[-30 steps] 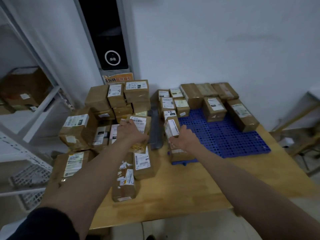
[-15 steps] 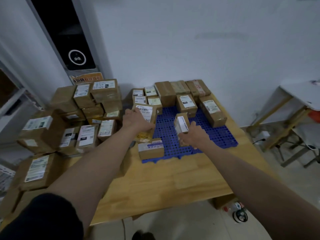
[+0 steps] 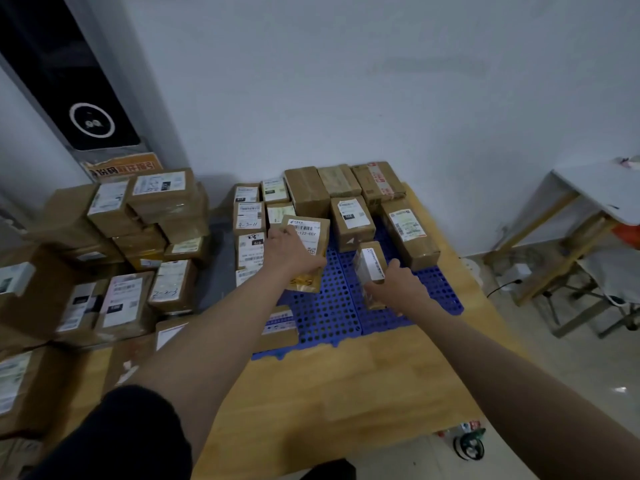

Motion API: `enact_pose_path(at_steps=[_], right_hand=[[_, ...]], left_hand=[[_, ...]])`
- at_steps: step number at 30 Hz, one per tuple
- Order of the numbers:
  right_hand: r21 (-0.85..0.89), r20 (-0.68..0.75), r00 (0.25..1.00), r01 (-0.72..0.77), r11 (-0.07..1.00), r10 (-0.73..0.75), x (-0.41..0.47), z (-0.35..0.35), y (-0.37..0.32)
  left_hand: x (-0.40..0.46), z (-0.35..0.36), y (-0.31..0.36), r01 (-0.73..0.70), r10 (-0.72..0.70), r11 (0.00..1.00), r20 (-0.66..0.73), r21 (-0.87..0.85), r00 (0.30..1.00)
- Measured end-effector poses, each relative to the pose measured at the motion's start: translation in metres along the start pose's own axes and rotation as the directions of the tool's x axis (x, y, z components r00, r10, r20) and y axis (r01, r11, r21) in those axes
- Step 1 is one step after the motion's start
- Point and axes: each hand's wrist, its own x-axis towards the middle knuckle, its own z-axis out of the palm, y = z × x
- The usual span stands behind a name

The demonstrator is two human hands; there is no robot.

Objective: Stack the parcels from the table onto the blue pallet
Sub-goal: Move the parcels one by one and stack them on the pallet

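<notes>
The blue pallet (image 3: 329,313) lies on the wooden table (image 3: 346,393), with several brown parcels (image 3: 353,220) lined along its far and left sides. My left hand (image 3: 289,252) grips a flat labelled parcel (image 3: 308,233) held over the pallet's middle. My right hand (image 3: 398,284) holds a small labelled box (image 3: 370,263) upright above the pallet's right half. One small parcel (image 3: 278,329) sits at the pallet's near left corner, partly behind my left forearm.
A big heap of brown parcels (image 3: 131,265) fills the table's left side. A dark panel with an orange sign (image 3: 121,166) stands against the wall behind it. A white side table (image 3: 588,202) and a tape roll (image 3: 469,445) on the floor are at the right.
Both hands have carried their parcels rightward from the heap to above the pallet, and they now reach farther in. The camera has swung right.
</notes>
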Motion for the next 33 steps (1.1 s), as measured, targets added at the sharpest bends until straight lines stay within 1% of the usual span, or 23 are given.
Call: enact_pose_path(at_steps=[4, 9, 16, 21, 27, 33], right_hand=[[0.012, 0.018, 1.0, 0.017, 1.0, -0.017, 0.039, -0.005, -0.002], [0.031, 0.079, 0.997, 0.019, 0.999, -0.021, 0.079, -0.001, -0.014], [-0.057, 0.169, 0.985, 0.037, 0.998, -0.027, 0.128, 0.018, -0.033], [-0.05, 0.213, 0.974, 0.094, 0.994, -0.081, 0.158, 0.027, -0.036], [-0.085, 0.249, 0.964, 0.114, 0.99, -0.09, 0.185, 0.029, -0.031], [-0.094, 0.281, 0.954, 0.136, 0.986, -0.105, 0.2, 0.033, -0.025]], left_hand=[[0.037, 0.013, 0.007, 0.019, -0.018, 1.0, 0.031, -0.011, 0.999], [0.08, 0.032, 0.001, 0.115, -0.112, 0.993, 0.084, -0.033, 0.99], [0.12, 0.058, -0.005, 0.219, -0.217, 0.976, 0.115, -0.011, 0.969], [0.142, 0.073, -0.007, 0.292, -0.289, 0.956, 0.125, 0.0, 0.949], [0.164, 0.088, -0.012, 0.33, -0.335, 0.942, 0.148, 0.06, 0.93], [0.181, 0.1, -0.017, 0.331, -0.345, 0.936, 0.128, 0.118, 0.93]])
